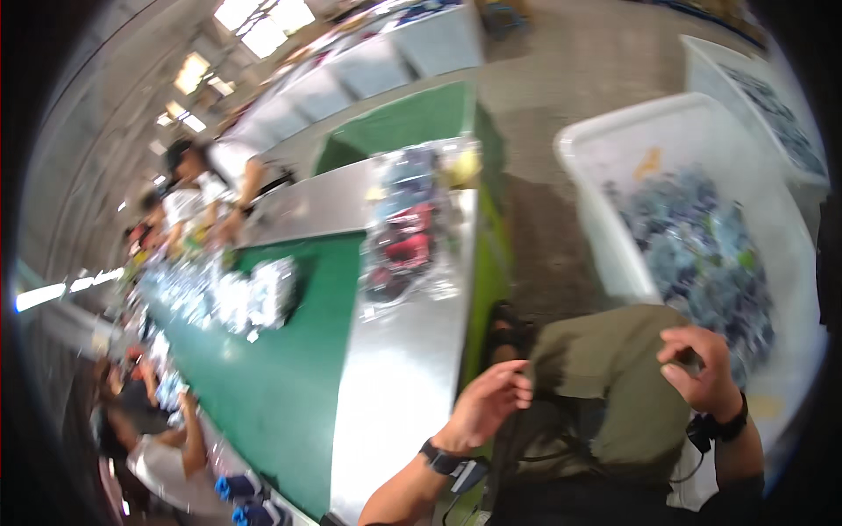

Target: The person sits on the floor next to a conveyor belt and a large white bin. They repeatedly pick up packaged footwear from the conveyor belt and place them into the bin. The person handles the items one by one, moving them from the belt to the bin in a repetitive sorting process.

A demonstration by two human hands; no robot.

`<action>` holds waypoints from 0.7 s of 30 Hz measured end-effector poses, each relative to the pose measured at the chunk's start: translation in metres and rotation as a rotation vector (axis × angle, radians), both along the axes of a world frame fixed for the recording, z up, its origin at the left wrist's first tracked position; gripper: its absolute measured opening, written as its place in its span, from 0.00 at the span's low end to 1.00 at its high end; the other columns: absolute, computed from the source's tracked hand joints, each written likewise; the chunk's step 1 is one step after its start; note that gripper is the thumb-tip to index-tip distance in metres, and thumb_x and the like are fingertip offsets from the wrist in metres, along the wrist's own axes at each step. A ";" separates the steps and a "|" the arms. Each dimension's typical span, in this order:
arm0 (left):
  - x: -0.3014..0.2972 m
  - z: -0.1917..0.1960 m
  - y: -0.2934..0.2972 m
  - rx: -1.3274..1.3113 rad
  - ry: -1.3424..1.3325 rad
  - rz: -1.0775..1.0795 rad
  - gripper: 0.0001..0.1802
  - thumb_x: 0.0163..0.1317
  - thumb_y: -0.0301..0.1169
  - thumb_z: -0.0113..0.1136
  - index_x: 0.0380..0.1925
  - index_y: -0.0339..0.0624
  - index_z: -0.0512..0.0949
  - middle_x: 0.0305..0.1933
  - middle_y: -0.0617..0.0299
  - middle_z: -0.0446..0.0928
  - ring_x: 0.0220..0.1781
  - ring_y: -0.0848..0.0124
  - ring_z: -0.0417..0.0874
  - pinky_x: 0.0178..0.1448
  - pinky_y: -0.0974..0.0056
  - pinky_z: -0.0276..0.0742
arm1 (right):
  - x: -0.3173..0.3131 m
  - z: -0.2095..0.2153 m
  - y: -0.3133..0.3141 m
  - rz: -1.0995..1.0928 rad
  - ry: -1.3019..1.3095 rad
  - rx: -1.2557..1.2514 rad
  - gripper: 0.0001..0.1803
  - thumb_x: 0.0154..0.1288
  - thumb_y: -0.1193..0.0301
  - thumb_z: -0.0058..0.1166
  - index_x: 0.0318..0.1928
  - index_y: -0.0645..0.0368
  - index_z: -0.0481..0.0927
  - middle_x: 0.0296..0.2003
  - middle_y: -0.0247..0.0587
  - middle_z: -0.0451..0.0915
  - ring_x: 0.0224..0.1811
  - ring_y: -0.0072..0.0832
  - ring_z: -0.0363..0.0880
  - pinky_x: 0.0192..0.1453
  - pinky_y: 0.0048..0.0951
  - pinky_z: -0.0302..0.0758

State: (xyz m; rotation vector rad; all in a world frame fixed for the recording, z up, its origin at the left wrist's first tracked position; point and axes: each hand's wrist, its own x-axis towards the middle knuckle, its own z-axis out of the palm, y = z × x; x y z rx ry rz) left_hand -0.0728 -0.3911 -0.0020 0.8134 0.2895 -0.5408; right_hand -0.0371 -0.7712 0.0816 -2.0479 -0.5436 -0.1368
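Observation:
My left hand (489, 405) is held over my left thigh, beside the metal edge of the work table. Its fingers are stretched out and loosely bent, with nothing in them. Beyond my right knee, my right hand (699, 368) hovers by the near side of a white plastic bin (607, 215). The fingers curl with a gap to the thumb, and I see nothing held. Inside the bin lies a heap of blue and purple pieces (688, 254), too blurred to name surely. Clear plastic packs (405, 232) with dark blue, red and pale contents lie on the metal ledge (386, 377).
A green conveyor belt (263, 377) carries more clear-wrapped packs (267, 294). Co-workers (215, 175) stand at its far end; another person (167, 456) works along its left side. A green bin (395, 118) stands behind the ledge, a second white bin (759, 105) at the far right.

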 end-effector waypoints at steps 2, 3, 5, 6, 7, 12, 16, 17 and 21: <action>-0.005 0.015 0.007 -0.075 -0.014 -0.060 0.26 0.80 0.43 0.57 0.69 0.40 0.76 0.52 0.58 0.83 0.54 0.65 0.83 0.64 0.58 0.78 | 0.010 -0.013 0.016 -0.035 -0.028 -0.005 0.20 0.54 0.79 0.67 0.50 0.61 0.85 0.30 0.34 0.86 0.28 0.31 0.80 0.35 0.31 0.76; -0.008 0.023 0.011 -0.099 -0.029 -0.097 0.26 0.80 0.43 0.57 0.69 0.40 0.75 0.53 0.59 0.82 0.54 0.65 0.83 0.64 0.59 0.77 | 0.016 -0.019 0.020 -0.056 -0.165 -0.058 0.17 0.54 0.79 0.67 0.47 0.61 0.85 0.28 0.35 0.84 0.27 0.32 0.78 0.32 0.33 0.72; -0.016 0.040 0.030 -0.015 -0.082 -0.079 0.26 0.80 0.43 0.58 0.70 0.39 0.75 0.53 0.58 0.82 0.53 0.64 0.83 0.63 0.59 0.78 | 0.017 -0.028 0.022 -0.082 -0.151 -0.078 0.16 0.54 0.80 0.66 0.46 0.61 0.85 0.27 0.35 0.81 0.29 0.34 0.78 0.34 0.35 0.72; -0.021 0.054 0.045 0.031 -0.092 -0.075 0.26 0.80 0.42 0.58 0.70 0.39 0.74 0.53 0.57 0.82 0.53 0.64 0.83 0.63 0.58 0.78 | 0.015 -0.027 0.022 -0.088 -0.159 -0.108 0.16 0.54 0.81 0.66 0.46 0.60 0.85 0.27 0.35 0.81 0.30 0.35 0.78 0.36 0.35 0.72; -0.022 0.060 0.059 0.084 -0.107 -0.072 0.26 0.80 0.42 0.58 0.70 0.39 0.74 0.53 0.57 0.82 0.53 0.64 0.83 0.63 0.58 0.78 | 0.014 -0.031 0.021 -0.094 -0.172 -0.131 0.17 0.54 0.81 0.65 0.46 0.60 0.85 0.28 0.35 0.80 0.31 0.35 0.78 0.38 0.36 0.73; -0.005 0.091 0.146 0.209 -0.165 0.219 0.23 0.82 0.41 0.51 0.65 0.37 0.78 0.50 0.55 0.85 0.54 0.60 0.86 0.64 0.54 0.81 | 0.009 -0.038 0.020 -0.126 -0.278 -0.141 0.17 0.53 0.81 0.65 0.45 0.57 0.84 0.29 0.34 0.78 0.33 0.36 0.78 0.43 0.37 0.74; 0.030 0.111 0.229 0.466 -0.139 0.436 0.18 0.80 0.40 0.55 0.59 0.41 0.80 0.45 0.62 0.86 0.49 0.64 0.87 0.60 0.56 0.83 | 0.012 -0.043 0.022 -0.134 -0.308 -0.165 0.16 0.52 0.81 0.65 0.44 0.56 0.83 0.29 0.35 0.79 0.32 0.37 0.78 0.43 0.39 0.74; 0.041 0.114 0.250 0.523 -0.151 0.460 0.17 0.79 0.41 0.59 0.57 0.43 0.82 0.43 0.63 0.86 0.48 0.66 0.87 0.57 0.59 0.82 | 0.012 -0.043 0.022 -0.137 -0.320 -0.169 0.16 0.52 0.80 0.65 0.43 0.55 0.83 0.29 0.35 0.79 0.32 0.38 0.78 0.43 0.39 0.74; 0.084 0.104 0.328 0.941 -0.109 0.679 0.16 0.74 0.38 0.63 0.57 0.45 0.82 0.47 0.63 0.86 0.49 0.67 0.86 0.54 0.58 0.80 | 0.013 -0.044 0.022 -0.149 -0.312 -0.214 0.15 0.52 0.78 0.66 0.42 0.54 0.83 0.30 0.37 0.79 0.33 0.39 0.79 0.43 0.40 0.74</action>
